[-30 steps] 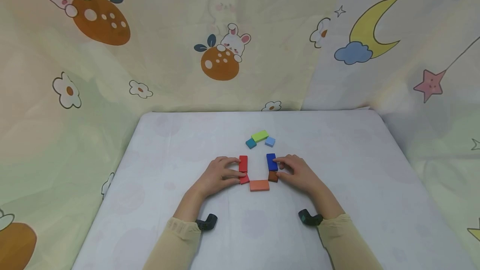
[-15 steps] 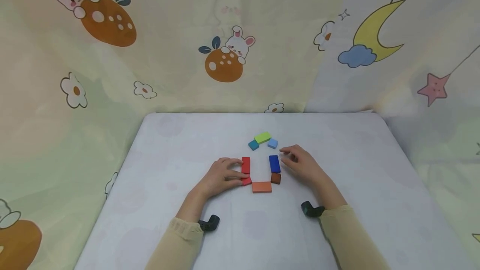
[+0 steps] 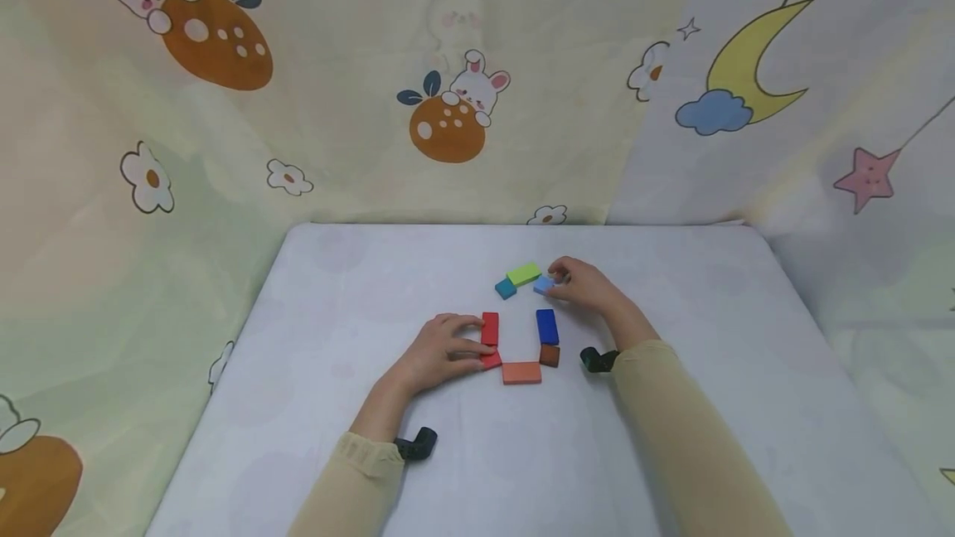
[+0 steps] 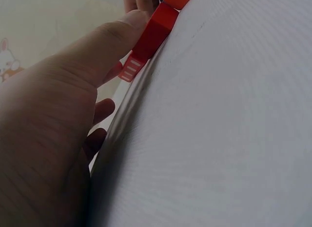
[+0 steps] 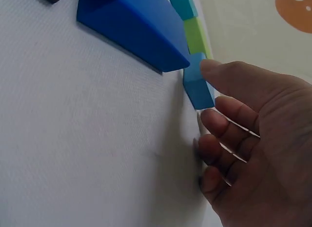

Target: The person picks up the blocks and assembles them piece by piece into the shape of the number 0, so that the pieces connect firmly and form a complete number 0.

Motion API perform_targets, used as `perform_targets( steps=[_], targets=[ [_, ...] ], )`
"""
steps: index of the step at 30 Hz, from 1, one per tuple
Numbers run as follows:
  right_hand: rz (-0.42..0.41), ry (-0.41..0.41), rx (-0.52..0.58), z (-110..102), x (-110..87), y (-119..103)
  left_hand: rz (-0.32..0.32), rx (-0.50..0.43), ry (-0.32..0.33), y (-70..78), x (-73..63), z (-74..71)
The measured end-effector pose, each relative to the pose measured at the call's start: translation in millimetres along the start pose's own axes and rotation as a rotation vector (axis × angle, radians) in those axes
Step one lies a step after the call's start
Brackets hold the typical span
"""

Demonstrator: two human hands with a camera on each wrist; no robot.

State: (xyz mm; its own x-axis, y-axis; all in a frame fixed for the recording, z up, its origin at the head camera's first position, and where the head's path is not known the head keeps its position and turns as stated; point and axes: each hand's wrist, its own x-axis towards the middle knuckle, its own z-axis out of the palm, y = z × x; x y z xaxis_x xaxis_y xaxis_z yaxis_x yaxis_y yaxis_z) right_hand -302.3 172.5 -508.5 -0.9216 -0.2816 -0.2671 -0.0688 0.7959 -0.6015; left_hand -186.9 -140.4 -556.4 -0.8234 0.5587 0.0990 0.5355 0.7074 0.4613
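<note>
My left hand (image 3: 445, 346) rests against the left side of two red blocks, with its fingers touching them. One is a long red block (image 3: 490, 328), the other a shorter red block (image 3: 491, 360) just below it. In the left wrist view the thumb lies along the shorter red block (image 4: 158, 29). At the upper right, my right hand (image 3: 585, 282) pinches a light blue block (image 3: 542, 285) between thumb and index finger. The right wrist view has the thumb on that light blue block (image 5: 197, 83), the other fingers curled below it.
A lime green block (image 3: 524, 274) touches a teal block (image 3: 506, 288) at the back. Below the right hand stand a dark blue block (image 3: 547, 326) and a brown block (image 3: 549, 355). An orange block (image 3: 521, 373) lies in front on the white cloth-covered table (image 3: 507, 454).
My right hand has left the dark blue and brown blocks, moved up and away, and taken hold of the light blue block. The left hand has stayed at the red blocks.
</note>
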Motion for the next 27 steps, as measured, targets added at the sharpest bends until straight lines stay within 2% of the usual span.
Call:
perform_targets(
  steps=[7,12,20,27],
  targets=[
    [0.009,0.012,-0.016,4,6.2,0,-0.002,0.012,-0.002,0.1,1.8,-0.4],
    [-0.042,0.003,-0.033,3,2.3,-2,-0.014,0.004,-0.009,1.1,0.6,-1.6],
    [-0.188,-0.016,-0.082,-2,-6.6,1,-0.006,0.008,-0.006,3.3,0.0,-3.2],
    [-0.202,-0.049,-0.086,0,-8.0,4,-0.010,0.010,-0.010,3.0,0.3,-3.6]
  ],
)
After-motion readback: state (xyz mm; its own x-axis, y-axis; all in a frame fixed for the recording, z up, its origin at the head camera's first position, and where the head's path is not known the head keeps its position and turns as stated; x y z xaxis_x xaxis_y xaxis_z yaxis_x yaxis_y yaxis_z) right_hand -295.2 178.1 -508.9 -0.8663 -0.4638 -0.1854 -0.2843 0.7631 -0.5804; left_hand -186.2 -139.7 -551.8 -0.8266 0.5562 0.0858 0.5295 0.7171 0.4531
